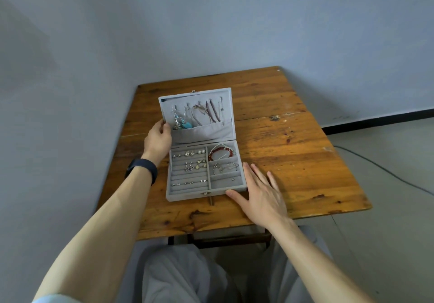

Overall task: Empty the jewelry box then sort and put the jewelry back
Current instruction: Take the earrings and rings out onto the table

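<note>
Left hand [158,139]: the fingers [162,124] are curled round the left edge of the lid [211,95] and hold it upright; a dark wristband [142,170] sits on that wrist.
Lid: stands open at the back of the jewelry box [187,195]; necklaces [206,114] hang from its hooks into a fabric pocket.
Jewelry box: in the middle of the wooden counter [293,150], nearer its left side, clasp toward the person.
Left slots: earrings [190,161] and small rings pushed into the padded rows.
Right compartments: a red bracelet [220,153] at the back, thin silver pieces in the next one.
Right hand [260,194]: flat on the counter with the fingers [249,173] spread and holding nothing – the thumb touches the box's front right corner.
Stage: probably the very start; the box looks full.
Risk: the necklaces hang close together and could tangle if pulled out in a bunch – lift them singly. Tipping the box would scatter the small earrings, which could roll off the counter.
</note>
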### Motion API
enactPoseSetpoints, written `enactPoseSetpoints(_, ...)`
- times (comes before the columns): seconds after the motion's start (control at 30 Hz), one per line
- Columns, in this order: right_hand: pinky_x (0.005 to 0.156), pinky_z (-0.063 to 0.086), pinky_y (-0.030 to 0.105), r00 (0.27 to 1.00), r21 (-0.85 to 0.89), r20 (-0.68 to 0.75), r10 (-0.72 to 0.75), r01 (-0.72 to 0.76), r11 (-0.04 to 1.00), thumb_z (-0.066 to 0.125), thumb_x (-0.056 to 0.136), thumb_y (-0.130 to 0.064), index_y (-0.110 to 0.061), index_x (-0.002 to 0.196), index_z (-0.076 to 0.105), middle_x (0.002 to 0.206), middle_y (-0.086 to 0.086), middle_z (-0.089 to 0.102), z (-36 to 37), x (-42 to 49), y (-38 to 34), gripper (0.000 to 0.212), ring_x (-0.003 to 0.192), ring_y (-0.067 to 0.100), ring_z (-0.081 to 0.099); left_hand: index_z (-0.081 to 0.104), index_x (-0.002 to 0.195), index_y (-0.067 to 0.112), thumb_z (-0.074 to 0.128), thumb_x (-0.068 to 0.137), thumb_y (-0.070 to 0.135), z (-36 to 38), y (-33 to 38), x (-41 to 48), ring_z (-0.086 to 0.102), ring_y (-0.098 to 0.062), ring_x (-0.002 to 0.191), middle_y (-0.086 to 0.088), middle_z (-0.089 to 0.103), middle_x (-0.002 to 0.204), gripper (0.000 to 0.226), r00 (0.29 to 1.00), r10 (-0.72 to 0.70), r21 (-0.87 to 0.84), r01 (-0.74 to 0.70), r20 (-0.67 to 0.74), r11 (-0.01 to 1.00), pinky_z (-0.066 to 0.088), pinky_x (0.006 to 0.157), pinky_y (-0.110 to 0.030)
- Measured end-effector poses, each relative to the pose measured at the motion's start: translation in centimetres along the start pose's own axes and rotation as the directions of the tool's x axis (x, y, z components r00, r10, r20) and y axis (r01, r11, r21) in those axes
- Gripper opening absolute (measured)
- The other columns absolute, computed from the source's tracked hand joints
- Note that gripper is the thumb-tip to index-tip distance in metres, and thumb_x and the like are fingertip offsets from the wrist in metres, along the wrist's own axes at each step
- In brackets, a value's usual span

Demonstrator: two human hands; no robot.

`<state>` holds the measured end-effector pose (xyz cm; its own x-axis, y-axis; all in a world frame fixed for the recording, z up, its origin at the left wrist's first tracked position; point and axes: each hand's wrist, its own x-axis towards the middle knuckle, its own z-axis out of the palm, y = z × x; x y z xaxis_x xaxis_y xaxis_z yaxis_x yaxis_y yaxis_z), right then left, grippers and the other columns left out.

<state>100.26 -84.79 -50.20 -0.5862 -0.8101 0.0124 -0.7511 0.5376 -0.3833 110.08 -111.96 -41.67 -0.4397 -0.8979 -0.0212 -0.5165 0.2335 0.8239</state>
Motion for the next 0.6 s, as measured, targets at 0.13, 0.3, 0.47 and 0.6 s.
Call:
enactPoseSetpoints(0.13,0.124,-0.005,0.035,1.0,-0.001,-0.002,0.002,-0.002,1.0,0.015,0.089,-0.083,-0.021,0.16,0.001,0.166,-0.008,0.009,-0.1,-0.2,0.0,0.095,0.152,0.004,-0.001,0.037,0.153,0.012,0.041,0.107,0.031,-0.2,-1.3,-1.9,0.038,-0.026,0.143,-0.008,0.042,0.156,0.05,0.997,-0.056,-0.047,0.059,0.051,0.997,0.032,0.116,-0.039)
enactPoseSetpoints(0.3,0.122,-0.006,0.033,1.0,0.007,-0.009,0.005,-0.005,1.0,0.016,0.088,-0.084,-0.022,0.16,0.004,0.166,-0.007,0.013,0.0,-0.4,0.1,0.096,0.152,0.005,0.003,0.037,0.153,0.015,0.045,0.105,0.028,0.2,-3.8,-5.7,0.047,-0.025,0.137,-0.006,0.049,0.15,0.05,0.981,-0.144,-0.128,0.161,0.13,0.979,0.039,0.115,-0.046)
enactPoseSetpoints(0.47,0.123,-0.002,0.034,1.0,0.096,0.003,0.014,-0.015,0.995,0.025,0.088,-0.083,-0.025,0.16,0.01,0.165,-0.007,0.022,-0.2,-0.4,0.2,0.094,0.152,0.007,0.011,0.048,0.148,0.023,0.046,0.105,0.028,0.4,-4.7,-9.4,0.054,-0.019,0.128,0.002,0.058,0.141,0.043,0.983,-0.123,-0.163,0.145,0.135,0.976,0.044,0.109,-0.039)
enactPoseSetpoints(0.6,0.116,0.019,0.029,0.999,0.286,-0.046,0.01,0.004,0.958,0.053,0.092,-0.062,-0.025,0.158,0.02,0.162,-0.003,0.029,-2.4,-0.9,-0.6,0.083,0.148,0.014,0.026,0.041,0.151,0.022,0.052,0.103,0.023,-0.1,-5.1,-10.9,0.048,-0.018,0.135,0.001,0.051,0.147,0.049,0.987,-0.072,-0.131,0.091,0.142,0.987,0.04,0.113,-0.037)
